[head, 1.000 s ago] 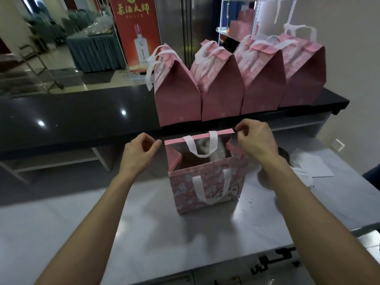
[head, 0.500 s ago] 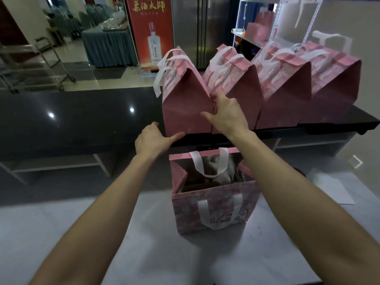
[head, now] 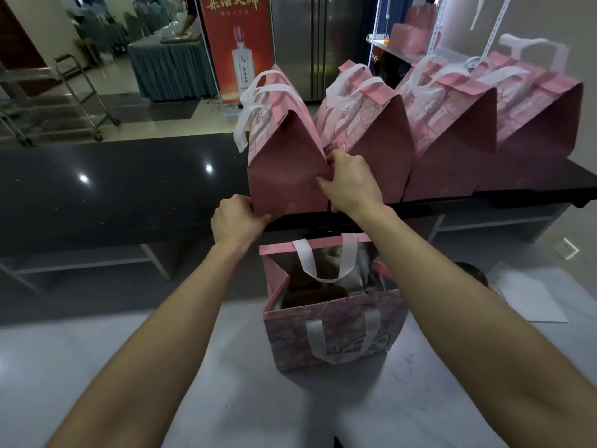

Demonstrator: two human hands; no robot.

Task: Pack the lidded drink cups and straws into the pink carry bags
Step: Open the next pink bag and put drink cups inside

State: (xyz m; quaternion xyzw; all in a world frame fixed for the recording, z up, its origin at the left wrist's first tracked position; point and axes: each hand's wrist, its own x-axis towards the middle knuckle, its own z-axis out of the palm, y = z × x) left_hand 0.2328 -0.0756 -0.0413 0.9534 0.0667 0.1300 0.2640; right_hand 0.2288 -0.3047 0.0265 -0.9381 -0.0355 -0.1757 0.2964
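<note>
Hands, left [head: 237, 218] and right [head: 350, 182], pinch the closed pink bag [head: 286, 169].

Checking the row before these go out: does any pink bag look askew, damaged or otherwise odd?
Nothing looks damaged or spilled. The four closed bags stand in a row on the black counter; both hands hold the leftmost bag, which tilts slightly. The open bag on the white table is simply not closed yet.

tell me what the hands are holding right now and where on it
Both grip the leftmost closed pink bag on the dark counter: left hand at its lower left corner, right hand on its right edge.
</note>
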